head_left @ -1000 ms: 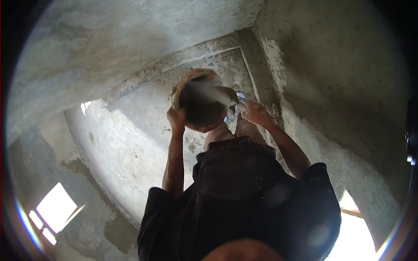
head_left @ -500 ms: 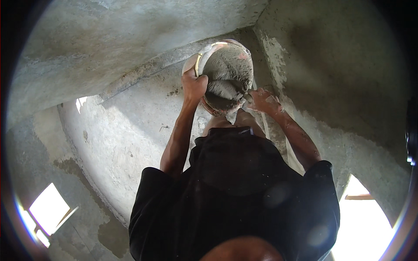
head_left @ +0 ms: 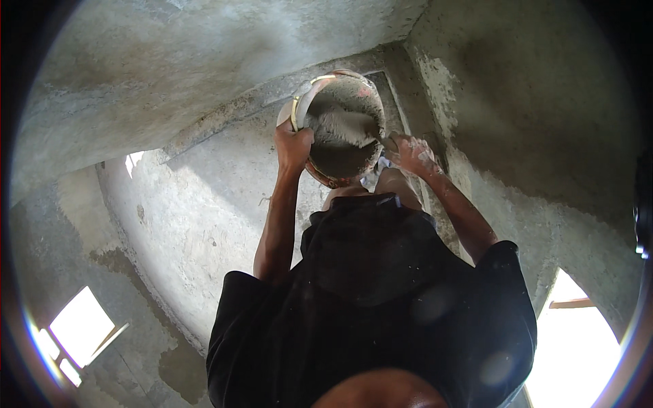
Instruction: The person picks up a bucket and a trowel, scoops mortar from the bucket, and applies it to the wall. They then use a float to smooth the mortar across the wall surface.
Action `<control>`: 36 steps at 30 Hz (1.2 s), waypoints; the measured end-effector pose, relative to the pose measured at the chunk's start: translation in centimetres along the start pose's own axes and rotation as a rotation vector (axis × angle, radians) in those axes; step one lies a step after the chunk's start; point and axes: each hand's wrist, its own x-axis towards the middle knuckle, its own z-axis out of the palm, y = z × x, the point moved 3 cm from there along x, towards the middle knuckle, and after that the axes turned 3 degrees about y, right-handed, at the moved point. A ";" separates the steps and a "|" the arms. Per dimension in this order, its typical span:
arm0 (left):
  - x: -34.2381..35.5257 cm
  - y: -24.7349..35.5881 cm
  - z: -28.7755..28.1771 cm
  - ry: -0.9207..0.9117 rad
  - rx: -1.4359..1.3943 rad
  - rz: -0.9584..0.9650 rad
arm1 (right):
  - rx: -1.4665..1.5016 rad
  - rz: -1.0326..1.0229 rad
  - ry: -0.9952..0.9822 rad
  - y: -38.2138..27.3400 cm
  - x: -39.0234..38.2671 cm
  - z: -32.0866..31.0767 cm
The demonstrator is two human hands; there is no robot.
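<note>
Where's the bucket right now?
In the head view, the bucket is at upper centre: the left hand holds its left side, while the right hand is just beyond its right rim, holding a trowel.

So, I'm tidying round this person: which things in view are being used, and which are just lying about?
In use:
- mortar tub, held at its rim by the left hand
- grey mortar inside it
- trowel, gripped by the right hand

Lying about:
- thin scrap on the floor, too small to identify
</note>
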 end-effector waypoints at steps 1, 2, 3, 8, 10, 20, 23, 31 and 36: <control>0.0 -0.1 -0.4 0.026 0.000 0.016 | 0.179 0.132 -0.180 0.8 2.3 -0.3; 0.0 0.0 -0.6 0.043 -0.002 0.033 | 0.351 0.266 -0.368 1.9 5.0 -1.1; 0.0 0.3 -0.9 0.046 -0.003 0.031 | 0.520 0.403 -0.558 2.9 7.6 -1.9; 0.4 1.1 -0.9 0.078 -0.074 0.138 | 0.703 0.500 -1.019 1.2 8.6 -0.5; 0.7 1.5 -0.8 0.068 -0.053 0.130 | 0.628 0.405 -1.054 0.8 8.6 -0.2; 1.0 0.7 -0.8 0.009 -0.105 0.042 | 1.230 0.430 -0.890 3.4 7.6 -1.8; 1.3 0.1 -0.5 0.021 -0.094 -0.044 | 1.100 0.559 -0.719 3.5 5.8 -1.9; 3.3 -2.8 -0.3 0.123 0.096 0.040 | 0.841 0.675 -0.475 3.3 5.1 -2.5; 2.5 -11.0 -1.6 0.257 0.167 -0.152 | 1.098 0.491 -0.573 1.4 5.4 2.3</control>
